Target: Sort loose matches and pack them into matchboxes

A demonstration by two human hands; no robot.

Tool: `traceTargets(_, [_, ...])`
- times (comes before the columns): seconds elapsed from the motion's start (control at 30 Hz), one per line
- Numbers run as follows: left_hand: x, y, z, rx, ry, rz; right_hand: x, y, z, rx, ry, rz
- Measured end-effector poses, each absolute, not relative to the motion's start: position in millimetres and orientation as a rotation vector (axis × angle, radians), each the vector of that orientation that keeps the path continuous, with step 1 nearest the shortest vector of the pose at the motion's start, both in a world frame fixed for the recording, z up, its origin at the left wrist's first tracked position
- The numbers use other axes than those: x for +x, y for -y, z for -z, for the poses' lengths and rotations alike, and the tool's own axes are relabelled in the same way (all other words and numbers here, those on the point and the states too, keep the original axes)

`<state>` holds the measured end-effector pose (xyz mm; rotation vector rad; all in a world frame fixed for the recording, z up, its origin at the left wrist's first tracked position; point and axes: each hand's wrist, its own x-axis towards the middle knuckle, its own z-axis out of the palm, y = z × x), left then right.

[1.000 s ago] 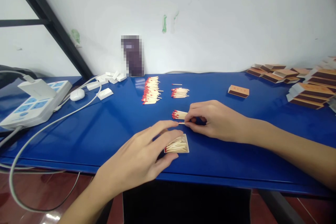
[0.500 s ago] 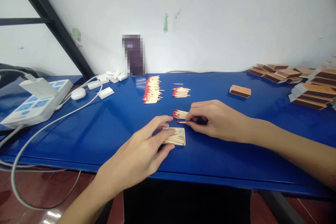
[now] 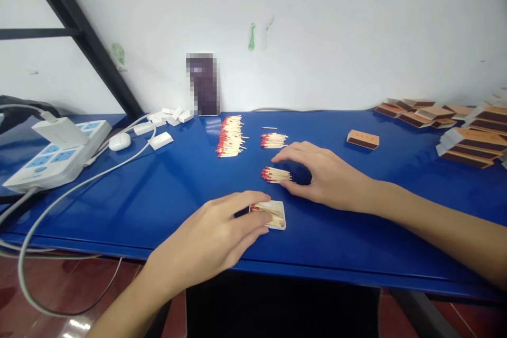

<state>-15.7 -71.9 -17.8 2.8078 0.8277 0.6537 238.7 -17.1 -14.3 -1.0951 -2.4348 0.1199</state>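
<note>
My left hand lies over a small white matchbox tray near the front of the table, holding it with a finger at the far side, one on the matches inside and the thumb at the near side. My right hand is open, thumb and fingers spread around the right end of a bundle of red-tipped matches. The thumb is at the bundle's near edge. Behind it lie a second bundle and a single match. A larger match pile spreads to their left.
One closed matchbox sits right of centre, with stacked matchboxes at the far right. White trays, an earbud case, a power strip and looping cables are on the left. A pixelated dark object leans on the wall.
My right hand has let go of the match, now beside the front bundle, and its fingers have spread. My left hand and the tray have shifted slightly right and toward me.
</note>
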Motion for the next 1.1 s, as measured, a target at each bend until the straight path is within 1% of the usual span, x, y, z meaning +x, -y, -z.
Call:
traceTargets(0.17, [-14.3,71.9,19.2,2.885,-0.911,-0.597,236.3,16.3,14.2,-1.095,2.442,-0.227])
traceTargets(0.37, [-12.5,73.4,15.4,2.869,-0.976,-0.521,232.9,18.8,11.3,-1.009,2.449,-0.272])
traceTargets(0.67, [-16.2,71.8,17.7,2.862,-0.873,-0.567,230.7,20.4,12.8,-0.989,2.413,-0.287])
traceTargets(0.83, [-13.9,72.3,18.0,2.832,-0.922,-0.575,231.2,20.2,14.7,-0.974,2.402,-0.247])
traceTargets(1.1, [-12.9,71.6,19.3,2.695,-1.036,-0.651,229.6,17.0,14.7,-1.018,2.309,-0.331])
